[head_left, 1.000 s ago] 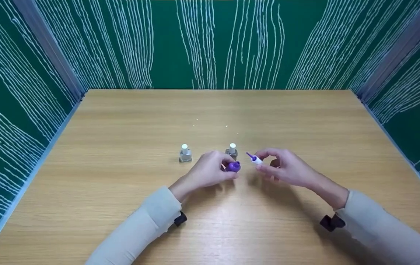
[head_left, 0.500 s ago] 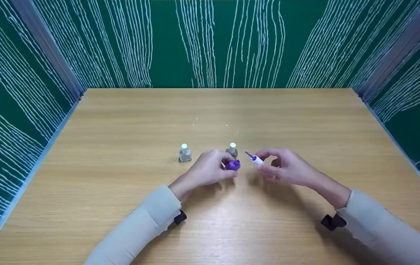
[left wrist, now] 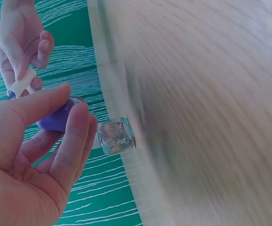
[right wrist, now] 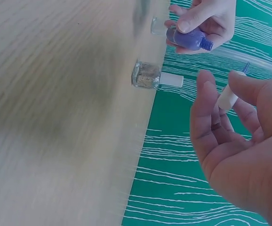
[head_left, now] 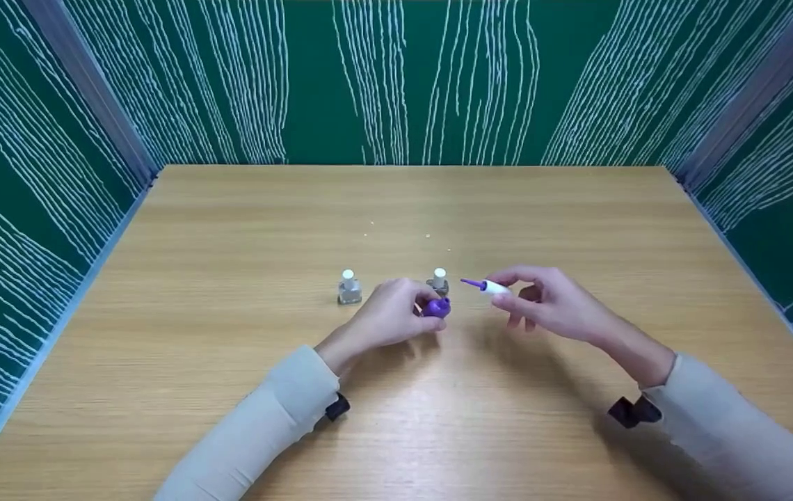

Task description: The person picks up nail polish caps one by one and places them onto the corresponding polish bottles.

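Observation:
My left hand (head_left: pixel 393 312) grips a purple nail polish bottle (head_left: pixel 436 307) between thumb and fingers, its uncapped neck tilted toward the right. To its right, my right hand (head_left: pixel 553 299) pinches the white nail polish cap (head_left: pixel 495 287), whose purple-coated brush (head_left: pixel 471 282) points left, apart from the bottle. In the right wrist view the bottle's threaded neck (right wrist: pixel 206 44) shows bare. Just behind the left hand stands a capped glitter nail polish bottle (left wrist: pixel 116 137), partly covered by that hand in the head view.
A clear nail polish bottle (head_left: pixel 349 289) with a white cap stands upright left of the left hand. Several tiny white specks lie on the wooden table (head_left: pixel 229 229) farther back. Green walls with white lines (head_left: pixel 313 83) border the table's back and sides.
My right hand has moved slightly up and to the right with the cap, and the brush has turned nearly level. The left hand with the bottle has shifted only a little.

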Available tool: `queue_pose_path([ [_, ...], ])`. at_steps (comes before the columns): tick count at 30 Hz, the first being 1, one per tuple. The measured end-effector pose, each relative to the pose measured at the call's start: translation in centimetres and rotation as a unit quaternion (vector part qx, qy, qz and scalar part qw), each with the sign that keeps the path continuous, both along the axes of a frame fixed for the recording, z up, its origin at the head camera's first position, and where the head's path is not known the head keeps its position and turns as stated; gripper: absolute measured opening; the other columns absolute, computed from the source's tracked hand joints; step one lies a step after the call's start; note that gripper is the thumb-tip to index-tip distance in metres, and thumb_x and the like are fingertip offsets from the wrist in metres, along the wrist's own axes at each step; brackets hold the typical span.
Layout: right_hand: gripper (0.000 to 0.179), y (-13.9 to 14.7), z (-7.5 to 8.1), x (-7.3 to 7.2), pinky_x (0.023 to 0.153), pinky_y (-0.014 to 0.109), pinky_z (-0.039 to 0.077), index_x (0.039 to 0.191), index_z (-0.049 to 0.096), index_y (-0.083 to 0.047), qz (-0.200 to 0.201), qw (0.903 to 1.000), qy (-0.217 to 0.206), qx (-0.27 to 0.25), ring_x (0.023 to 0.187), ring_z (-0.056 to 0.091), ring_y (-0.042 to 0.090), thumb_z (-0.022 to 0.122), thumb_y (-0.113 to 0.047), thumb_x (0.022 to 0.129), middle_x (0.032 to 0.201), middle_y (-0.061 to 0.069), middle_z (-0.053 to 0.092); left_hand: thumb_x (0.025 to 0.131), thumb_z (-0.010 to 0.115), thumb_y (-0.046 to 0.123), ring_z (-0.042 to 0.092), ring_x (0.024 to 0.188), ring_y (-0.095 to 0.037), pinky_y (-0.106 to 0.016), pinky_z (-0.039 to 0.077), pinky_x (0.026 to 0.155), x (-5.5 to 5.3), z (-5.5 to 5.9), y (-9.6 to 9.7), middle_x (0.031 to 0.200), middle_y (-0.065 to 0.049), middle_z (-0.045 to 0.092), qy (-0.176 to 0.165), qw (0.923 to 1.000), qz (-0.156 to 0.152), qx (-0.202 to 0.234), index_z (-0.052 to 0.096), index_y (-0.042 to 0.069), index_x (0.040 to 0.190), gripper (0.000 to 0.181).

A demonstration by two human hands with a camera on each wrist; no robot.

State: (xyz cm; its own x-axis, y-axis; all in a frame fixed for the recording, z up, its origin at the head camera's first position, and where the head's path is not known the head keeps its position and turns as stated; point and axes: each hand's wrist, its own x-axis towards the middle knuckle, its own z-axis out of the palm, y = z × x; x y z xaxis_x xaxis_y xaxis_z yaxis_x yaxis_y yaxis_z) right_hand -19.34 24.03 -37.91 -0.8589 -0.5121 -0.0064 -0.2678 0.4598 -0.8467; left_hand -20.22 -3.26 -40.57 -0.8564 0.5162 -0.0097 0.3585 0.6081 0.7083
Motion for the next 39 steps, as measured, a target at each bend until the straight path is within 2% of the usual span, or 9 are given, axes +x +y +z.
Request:
queue_pose_path([
  [7,0.036,0.33,0.26,-0.29,0.062,0.037,0.06,0.128,0.068,-0.008,0.033,0.9988,-0.01,0.034,0.079,0.069,0.044,0.072,-0.024,0.096,0.108,0.014,0.065,0.086,0.083,0.02,0.064,0.088,-0.012,-0.029,0.051,0.084,0.1,0.14,-0.36,0.099,0.002,0.073,0.006,1.0,-0.003,0.0,0.076,0.009,0.108,0.025],
  [10,0.035,0.45,0.5,-0.29,0.064,0.038,0.06,0.125,0.069,-0.006,0.039,0.9983,-0.012,0.042,0.08,0.069,0.043,0.076,-0.022,0.093,0.104,0.013,0.067,0.086,0.083,0.02,0.064,0.087,-0.012,-0.028,0.051,0.082,0.14,0.21,-0.57,0.1,0.001,0.074,0.011,0.9999,-0.004,-0.002,0.076,0.008,0.108,0.026],
  [16,0.026,0.48,0.94,-0.3,0.07,0.033,0.059,0.11,0.072,-0.008,0.025,0.9964,0.013,0.08,0.078,0.068,0.026,0.081,-0.018,0.088,0.096,0.006,0.071,0.085,0.083,0.019,0.063,0.085,-0.012,-0.027,0.051,0.077,0.17,0.21,-0.83,0.099,0.0,0.074,0.008,1.0,-0.001,-0.004,0.077,0.008,0.107,0.025],
  [20,0.024,0.54,0.95,-0.27,0.075,0.027,0.055,0.111,0.075,-0.011,0.013,0.9942,0.044,0.098,0.086,0.064,0.021,0.081,-0.017,0.089,0.099,0.001,0.073,0.085,0.083,0.019,0.063,0.083,-0.011,-0.026,0.051,0.075,0.22,0.17,-0.83,0.099,0.0,0.074,0.008,0.9999,0.0,-0.008,0.077,0.008,0.107,0.025],
  [22,0.026,0.56,0.89,-0.2,0.076,0.026,0.056,0.114,0.075,-0.01,0.012,0.9947,0.047,0.09,0.088,0.065,0.023,0.079,-0.016,0.09,0.101,0.002,0.074,0.085,0.084,0.019,0.062,0.081,-0.01,-0.025,0.05,0.073,0.27,0.15,-0.82,0.097,0.001,0.074,0.013,0.9999,-0.002,-0.01,0.077,0.008,0.105,0.024],
  [29,0.034,0.28,0.76,0.1,0.074,0.032,0.06,0.124,0.069,0.0,0.022,0.9995,0.017,0.018,0.09,0.068,0.035,0.075,-0.014,0.093,0.104,0.015,0.071,0.084,0.084,0.019,0.058,0.074,-0.008,-0.023,0.046,0.067,0.33,-0.04,-0.75,0.089,0.004,0.072,0.014,0.9999,-0.002,-0.005,0.077,0.008,0.101,0.021],
  [33,0.034,0.03,0.88,0.18,0.072,0.035,0.06,0.123,0.068,0.0,0.011,0.9999,0.011,-0.006,0.089,0.067,0.033,0.075,-0.012,0.093,0.102,0.014,0.07,0.085,0.084,0.019,0.057,0.074,-0.009,-0.024,0.046,0.068,0.39,-0.08,-0.57,0.089,0.005,0.072,0.015,0.9998,-0.006,-0.007,0.077,0.008,0.101,0.021],
  [39,0.03,-0.18,0.99,0.2,0.069,0.036,0.061,0.118,0.067,-0.004,-0.001,0.9999,0.008,-0.006,0.088,0.066,0.029,0.076,-0.014,0.092,0.101,0.012,0.069,0.085,0.084,0.02,0.058,0.075,-0.01,-0.025,0.046,0.069,0.66,0.01,-0.21,0.088,0.006,0.071,0.011,0.9998,-0.011,-0.012,0.077,0.01,0.102,0.021],
])
